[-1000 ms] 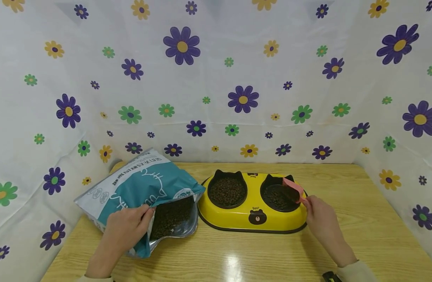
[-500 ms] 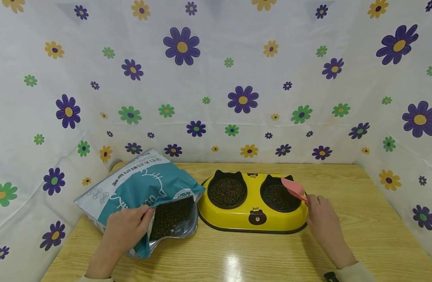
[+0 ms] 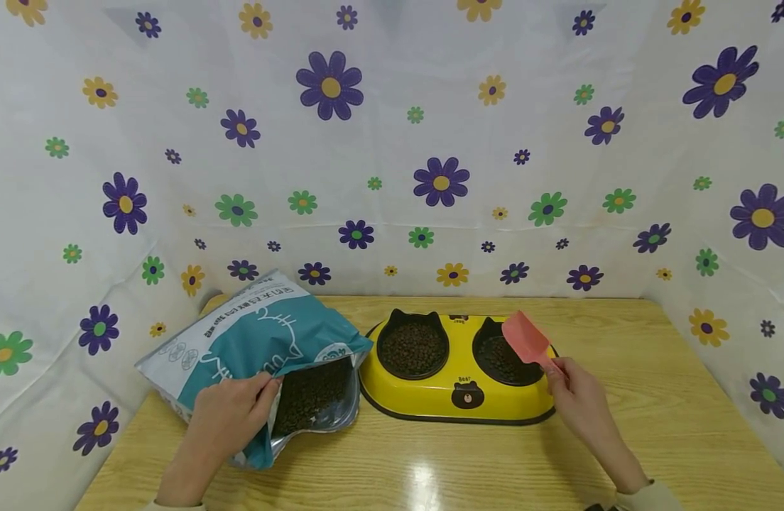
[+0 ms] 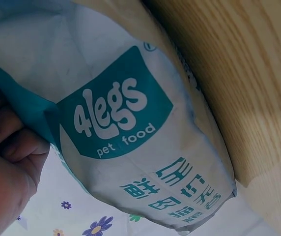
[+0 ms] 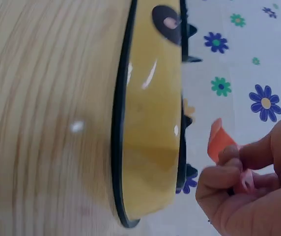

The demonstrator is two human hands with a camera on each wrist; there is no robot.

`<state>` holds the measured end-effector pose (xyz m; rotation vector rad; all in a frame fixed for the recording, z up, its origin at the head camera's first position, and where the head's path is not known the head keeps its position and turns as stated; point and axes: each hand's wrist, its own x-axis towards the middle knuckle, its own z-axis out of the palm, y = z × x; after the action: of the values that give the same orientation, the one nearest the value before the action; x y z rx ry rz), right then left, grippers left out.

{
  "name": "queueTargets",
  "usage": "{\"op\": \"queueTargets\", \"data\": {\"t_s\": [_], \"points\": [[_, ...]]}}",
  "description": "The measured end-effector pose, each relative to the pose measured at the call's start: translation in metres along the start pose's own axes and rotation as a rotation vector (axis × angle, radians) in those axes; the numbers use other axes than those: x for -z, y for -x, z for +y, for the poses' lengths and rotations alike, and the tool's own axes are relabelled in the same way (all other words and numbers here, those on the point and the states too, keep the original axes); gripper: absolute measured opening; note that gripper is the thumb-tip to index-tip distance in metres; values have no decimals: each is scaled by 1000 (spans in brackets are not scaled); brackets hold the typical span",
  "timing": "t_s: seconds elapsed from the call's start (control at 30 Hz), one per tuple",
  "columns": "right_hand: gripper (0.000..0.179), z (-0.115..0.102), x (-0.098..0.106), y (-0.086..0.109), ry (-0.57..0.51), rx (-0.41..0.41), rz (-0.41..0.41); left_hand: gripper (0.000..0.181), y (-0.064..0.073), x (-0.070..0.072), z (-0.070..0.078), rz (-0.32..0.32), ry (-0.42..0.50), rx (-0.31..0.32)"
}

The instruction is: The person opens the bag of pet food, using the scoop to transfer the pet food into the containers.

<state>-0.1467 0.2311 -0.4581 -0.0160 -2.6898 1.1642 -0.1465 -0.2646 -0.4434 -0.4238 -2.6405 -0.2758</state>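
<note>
My right hand [image 3: 580, 401] pinches the handle of a pink scoop [image 3: 526, 336], its blade over the back right of the right black bowl [image 3: 491, 355]. In the right wrist view, the thumb and curled fingers close round the handle. That bowl has a thin layer of brown kibble in it; the left bowl [image 3: 382, 348] has more. My left hand [image 3: 229, 415] grips the mouth edge of a teal and white pet food bag [image 3: 254, 341] lying on its side. Dark kibble [image 3: 312, 394] shows inside the mouth. The left wrist view shows the bag's lettered panel [image 4: 116, 108].
Both bowls sit in a yellow feeder stand [image 3: 417, 397] with a dark base rim, on a wooden table [image 3: 622, 341]. A white flowered cloth [image 3: 392, 142] hangs behind the table and along both sides.
The scoop held kibble a second ago; it has tipped over and lifted, and its pink face now shows with no kibble on it. My left hand and the bag have stayed put.
</note>
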Motion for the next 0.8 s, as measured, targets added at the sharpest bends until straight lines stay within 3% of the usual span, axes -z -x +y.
{"op": "queueTargets", "data": {"t_s": [0.13, 0.33, 0.5, 0.8], "points": [[31, -13, 0, 1, -172, -127, -159, 46, 0, 0, 0, 1, 0, 1], [33, -37, -11, 6, -323, -196, -340, 47, 1, 0, -1, 4, 0, -1], [36, -54, -27, 10, -323, -109, -439, 47, 0, -1, -1, 19, -1, -8], [34, -77, -62, 14, -276, 32, -504, 46, 1, 1, 1, -9, -5, 2]]}}
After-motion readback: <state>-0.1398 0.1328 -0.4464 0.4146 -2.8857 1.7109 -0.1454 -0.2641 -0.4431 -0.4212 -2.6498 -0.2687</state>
